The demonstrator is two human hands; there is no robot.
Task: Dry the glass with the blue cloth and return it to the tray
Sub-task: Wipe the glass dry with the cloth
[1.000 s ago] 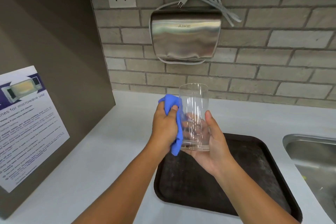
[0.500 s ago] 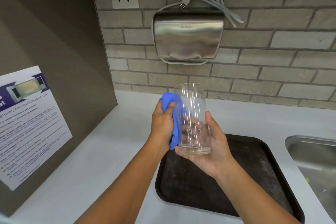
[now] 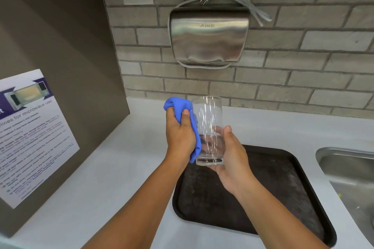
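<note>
A tall clear glass (image 3: pixel 207 119) stands upright in the air above the far left corner of a black tray (image 3: pixel 273 198). My right hand (image 3: pixel 230 159) grips its lower part from the right and underneath. My left hand (image 3: pixel 179 137) holds a bunched blue cloth (image 3: pixel 178 106) pressed against the glass's left side. The cloth runs from above my fingers down to the glass's base.
The tray lies on a white counter (image 3: pixel 101 188). A steel sink (image 3: pixel 352 172) is at the right edge. A metal hand dryer (image 3: pixel 209 36) hangs on the brick wall with its cord coiled on top. A brown panel with a microwave notice (image 3: pixel 32 133) stands at the left.
My left hand and the cloth have slid up along the glass's left side. The glass stays upright in my right hand, nearly in the same place.
</note>
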